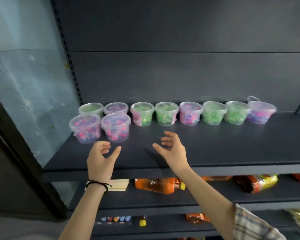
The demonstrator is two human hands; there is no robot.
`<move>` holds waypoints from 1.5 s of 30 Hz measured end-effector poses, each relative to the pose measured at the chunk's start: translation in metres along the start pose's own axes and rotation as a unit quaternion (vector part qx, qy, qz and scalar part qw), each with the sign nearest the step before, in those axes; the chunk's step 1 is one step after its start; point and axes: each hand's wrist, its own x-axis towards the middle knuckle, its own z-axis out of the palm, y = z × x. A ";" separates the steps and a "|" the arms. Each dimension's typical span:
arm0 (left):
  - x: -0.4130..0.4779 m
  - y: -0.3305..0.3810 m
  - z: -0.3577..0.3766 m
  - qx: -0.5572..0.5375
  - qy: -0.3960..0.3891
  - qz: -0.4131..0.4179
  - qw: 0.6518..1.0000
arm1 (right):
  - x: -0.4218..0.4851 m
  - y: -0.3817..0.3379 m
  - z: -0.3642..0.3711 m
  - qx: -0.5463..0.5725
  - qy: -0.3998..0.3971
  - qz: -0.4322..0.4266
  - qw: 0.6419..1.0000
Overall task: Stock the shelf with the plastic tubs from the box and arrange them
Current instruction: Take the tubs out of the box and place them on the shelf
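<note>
plaid sleeve (249, 224), left hand (100, 158), right hand (171, 149) (relaxed) over shelf (232, 144), tubs (166, 113) behind

I take the slotted upright (71, 66) as landmark | right of it: dark blue-grey back panel (180, 75) with one horizontal seam, matte dark shelf (232, 149) | left of it: pale blue crinkled sheeting (24, 75), soft light showing through | below-left of it: black frame (16, 139), grey floor (16, 227)

shelf (215, 144) | rear tubs (166, 113): row of eight | front tubs (115, 127): two, left end
</note>
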 end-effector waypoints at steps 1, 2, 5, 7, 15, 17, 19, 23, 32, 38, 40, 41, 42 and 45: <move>-0.020 0.012 0.014 -0.009 -0.011 0.005 1.000 | -0.011 0.003 -0.024 0.000 0.007 -0.002 1.000; -0.042 0.023 0.029 -0.015 -0.021 0.008 1.000 | -0.024 0.006 -0.048 -0.002 0.013 -0.003 1.000; -0.111 0.049 0.077 -0.042 -0.042 0.003 0.998 | -0.061 0.020 -0.131 -0.026 0.032 0.002 0.999; -0.155 0.064 0.107 -0.061 -0.065 0.001 0.996 | -0.085 0.030 -0.185 -0.044 0.049 0.012 0.998; -0.302 0.069 0.223 0.020 -0.275 -0.047 0.960 | -0.164 0.109 -0.368 -0.137 0.061 0.149 0.977; -0.326 0.053 0.249 0.071 -0.333 -0.073 0.937 | -0.177 0.137 -0.396 -0.165 0.052 0.194 0.966; -0.346 0.034 0.277 0.127 -0.374 -0.096 0.914 | -0.190 0.168 -0.418 -0.183 0.044 0.244 0.951; -0.384 -0.009 0.332 0.186 -0.427 -0.121 0.877 | -0.213 0.232 -0.456 -0.244 0.013 0.311 0.919; -0.502 -0.087 0.447 0.202 -0.521 -0.265 0.786 | -0.277 0.395 -0.487 -0.244 -0.099 0.463 0.846; -0.554 -0.173 0.501 0.199 -0.465 -0.346 0.790 | -0.312 0.499 -0.485 -0.243 -0.129 0.507 0.817; -0.566 -0.202 0.512 0.218 -0.449 -0.347 0.794 | -0.323 0.531 -0.485 -0.231 -0.135 0.506 0.820; -0.573 -0.217 0.518 0.223 -0.446 -0.348 0.794 | -0.328 0.545 -0.482 -0.223 -0.134 0.509 0.820; -0.579 -0.231 0.522 0.225 -0.445 -0.352 0.792 | -0.333 0.558 -0.477 -0.212 -0.133 0.516 0.819; -0.591 -0.265 0.536 0.255 -0.432 -0.351 0.791 | -0.348 0.590 -0.451 -0.170 -0.149 0.553 0.802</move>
